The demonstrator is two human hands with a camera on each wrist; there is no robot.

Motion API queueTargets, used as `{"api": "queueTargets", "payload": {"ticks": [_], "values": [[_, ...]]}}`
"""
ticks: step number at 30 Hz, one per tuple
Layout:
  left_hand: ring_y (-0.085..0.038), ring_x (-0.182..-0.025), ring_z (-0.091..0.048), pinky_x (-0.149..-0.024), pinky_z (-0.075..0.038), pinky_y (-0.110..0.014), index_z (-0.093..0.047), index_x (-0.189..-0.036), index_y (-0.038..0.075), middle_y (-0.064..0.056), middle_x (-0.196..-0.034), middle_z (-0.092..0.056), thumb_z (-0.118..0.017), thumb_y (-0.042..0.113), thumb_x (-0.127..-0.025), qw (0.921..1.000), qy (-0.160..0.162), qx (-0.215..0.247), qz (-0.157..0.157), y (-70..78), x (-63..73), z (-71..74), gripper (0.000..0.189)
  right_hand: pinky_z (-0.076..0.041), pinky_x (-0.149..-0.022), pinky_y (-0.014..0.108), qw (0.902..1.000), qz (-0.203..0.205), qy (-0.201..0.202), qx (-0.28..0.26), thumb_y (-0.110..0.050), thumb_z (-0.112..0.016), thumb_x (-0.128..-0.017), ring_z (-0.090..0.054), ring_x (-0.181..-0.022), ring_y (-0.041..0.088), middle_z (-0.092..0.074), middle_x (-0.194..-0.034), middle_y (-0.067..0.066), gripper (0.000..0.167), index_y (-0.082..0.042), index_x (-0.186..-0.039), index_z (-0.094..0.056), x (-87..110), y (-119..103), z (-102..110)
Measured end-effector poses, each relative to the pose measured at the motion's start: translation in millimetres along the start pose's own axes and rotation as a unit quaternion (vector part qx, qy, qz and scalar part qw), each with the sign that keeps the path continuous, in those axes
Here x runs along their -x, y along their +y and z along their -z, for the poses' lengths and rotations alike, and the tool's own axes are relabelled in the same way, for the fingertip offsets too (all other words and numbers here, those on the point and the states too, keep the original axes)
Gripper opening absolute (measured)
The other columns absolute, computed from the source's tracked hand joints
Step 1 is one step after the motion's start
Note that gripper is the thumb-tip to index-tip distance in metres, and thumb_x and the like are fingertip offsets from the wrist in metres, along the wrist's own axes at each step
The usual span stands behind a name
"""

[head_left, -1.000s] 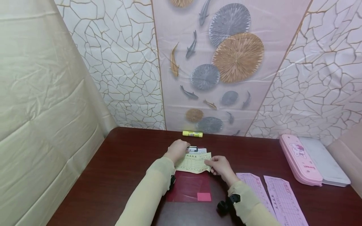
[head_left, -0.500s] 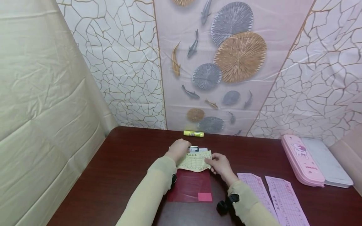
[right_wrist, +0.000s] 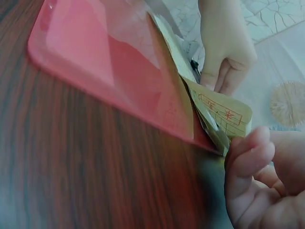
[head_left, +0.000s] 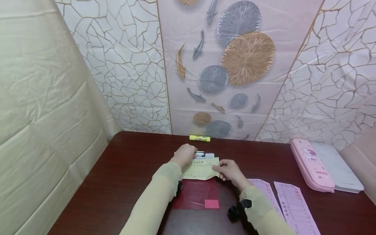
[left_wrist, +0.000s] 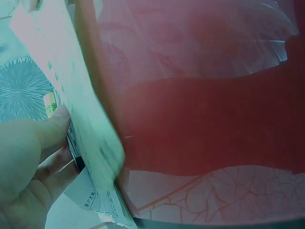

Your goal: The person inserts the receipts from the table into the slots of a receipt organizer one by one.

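Observation:
A red clipboard (head_left: 195,194) lies on the table with a metal clip (head_left: 200,154) at its far end. Under the clip is a white printed sheet (head_left: 209,156). Over it spreads a yellow printed form (head_left: 201,169), its near edge lifted and curling. My left hand (head_left: 185,155) grips the clipboard at the clip; in the left wrist view the thumb (left_wrist: 57,121) lies along the papers' top edge, and the fingertips are partly hidden. My right hand (head_left: 232,172) pinches the form's right edge between thumb and finger, seen close in the right wrist view (right_wrist: 259,176).
Two pink printed slips (head_left: 296,207) lie to the right, partly behind the right forearm. A pink pencil case (head_left: 312,164) and a flat grey-white case (head_left: 340,169) stand further right. A yellow glue stick (head_left: 199,138) lies at the back edge. A pink label (head_left: 211,204) is on the clipboard.
The head view shifts slightly. Both hands keep their hold, and the yellow form's near edge bends a little differently; otherwise little differs.

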State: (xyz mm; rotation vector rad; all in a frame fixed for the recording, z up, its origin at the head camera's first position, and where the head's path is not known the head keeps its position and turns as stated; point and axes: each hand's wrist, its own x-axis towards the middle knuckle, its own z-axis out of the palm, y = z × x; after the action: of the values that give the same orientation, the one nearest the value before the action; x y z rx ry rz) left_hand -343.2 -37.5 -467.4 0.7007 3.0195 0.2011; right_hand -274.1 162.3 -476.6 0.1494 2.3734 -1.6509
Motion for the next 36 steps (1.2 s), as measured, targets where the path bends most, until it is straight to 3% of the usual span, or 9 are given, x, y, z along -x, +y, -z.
{"api": "queueTargets", "payload": {"ticks": [6, 9, 13, 19, 29, 36], "values": [[-0.015, -0.099, -0.064, -0.088, -0.052, -0.029, -0.071, -0.112, 0.016, 0.001, -0.105, -0.07, -0.064, 0.023, -0.091, 0.9999, -0.003, 0.009, 0.007, 1.3, -1.6, -0.9, 0.023, -0.045, -0.042, 0.021, 0.9993, -0.014, 0.003, -0.035, -0.011, -0.068, -0.087, -0.048, -0.043, 0.008, -0.051, -0.054, 0.002, 0.018, 0.004, -0.09, -0.059, -2.0, -5, -11], [-0.014, -0.098, -0.064, -0.087, -0.052, -0.029, -0.071, -0.111, 0.016, 0.002, -0.103, -0.07, -0.064, 0.023, -0.091, 1.0, -0.004, 0.005, 0.007, 2.1, -2.0, -1.1, 0.022, -0.043, -0.041, 0.021, 0.9995, -0.018, 0.01, -0.026, -0.012, -0.068, -0.087, -0.046, -0.042, 0.007, -0.05, -0.053, 0.001, 0.018, 0.003, -0.092, -0.059, -3.6, -5, -13], [-0.014, -0.098, -0.064, -0.087, -0.052, -0.028, -0.071, -0.111, 0.016, 0.002, -0.103, -0.07, -0.064, 0.023, -0.091, 1.0, -0.003, -0.002, 0.002, 2.7, -2.1, -1.2, 0.022, -0.032, -0.04, 0.021, 0.9992, -0.022, 0.024, 0.024, -0.019, -0.07, -0.086, -0.036, -0.042, 0.009, -0.043, -0.051, -0.001, 0.019, -0.003, -0.081, -0.06, -5.0, -6, -14], [-0.014, -0.094, -0.064, -0.085, -0.052, -0.029, -0.072, -0.105, 0.016, 0.002, -0.097, -0.071, -0.065, 0.024, -0.091, 0.9999, 0.01, -0.009, -0.009, 0.9, -2.9, -2.3, 0.018, -0.025, -0.04, 0.024, 0.9937, -0.018, 0.019, 0.109, -0.03, -0.075, -0.081, -0.027, -0.043, 0.01, -0.031, -0.049, -0.004, 0.043, -0.014, -0.057, -0.042, -8.0, -9, -17], [-0.015, -0.094, -0.065, -0.085, -0.052, -0.029, -0.072, -0.105, 0.016, 0.001, -0.098, -0.071, -0.064, 0.023, -0.091, 0.9998, 0.011, -0.013, -0.008, -0.3, -1.0, -1.2, 0.017, -0.02, -0.044, 0.024, 0.9784, 0.013, 0.048, 0.201, -0.039, -0.077, -0.077, -0.019, -0.047, 0.01, -0.023, -0.051, -0.004, 0.056, -0.014, -0.051, -0.033, -16.9, -14, -26], [-0.016, -0.094, -0.065, -0.086, -0.052, -0.03, -0.072, -0.103, 0.015, 0.001, -0.097, -0.071, -0.064, 0.022, -0.091, 0.9996, 0.021, -0.015, -0.013, -1.7, 0.3, -1.4, 0.016, -0.022, -0.043, 0.025, 0.9657, -0.01, 0.061, 0.252, -0.042, -0.075, -0.078, -0.027, -0.045, 0.011, -0.028, -0.05, -0.005, 0.052, -0.015, -0.051, -0.039, -20.2, -18, -31]]}}
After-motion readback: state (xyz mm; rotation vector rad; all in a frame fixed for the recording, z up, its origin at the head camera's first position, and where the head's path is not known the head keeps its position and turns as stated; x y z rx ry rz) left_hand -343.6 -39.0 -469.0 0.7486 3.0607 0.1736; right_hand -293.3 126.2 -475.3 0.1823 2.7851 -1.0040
